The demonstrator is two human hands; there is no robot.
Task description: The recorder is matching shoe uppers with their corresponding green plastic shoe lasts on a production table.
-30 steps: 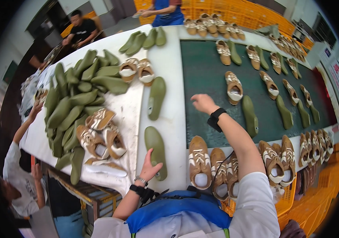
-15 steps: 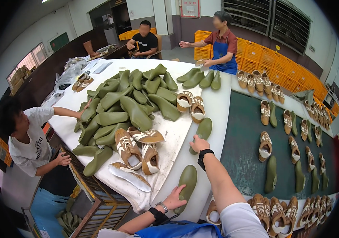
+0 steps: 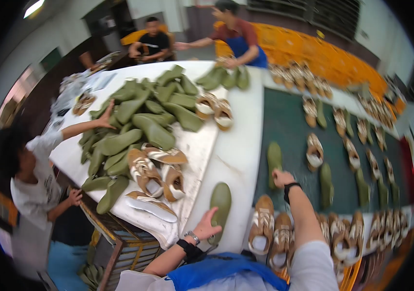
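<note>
My left hand (image 3: pixel 203 225) grips the side of a green shoe last (image 3: pixel 222 200) lying on the white tabletop (image 3: pixel 224 162) close to my blue apron. My right hand (image 3: pixel 282 178) reaches over the dark green belt (image 3: pixel 289 126), its fingers closed on the heel end of another green shoe last (image 3: pixel 274 157). Brown-and-white sneakers (image 3: pixel 261 225) stand along the belt's near edge, below my right forearm. On the belt to the right, a sneaker (image 3: pixel 314 151) lies in line with a green last (image 3: pixel 327 186).
A big pile of green lasts (image 3: pixel 129 109) covers the table's left half, with loose sneakers (image 3: pixel 144 169) at its near side. A co-worker's hand (image 3: pixel 106 116) touches the pile. Another co-worker in a blue apron (image 3: pixel 238 46) stands at the far end. Orange crates (image 3: pixel 304 46) line the back.
My right hand has carried its shoe last from the white tabletop rightward onto the green belt. My left hand stays at the other last. The view has shifted, with some blur.
</note>
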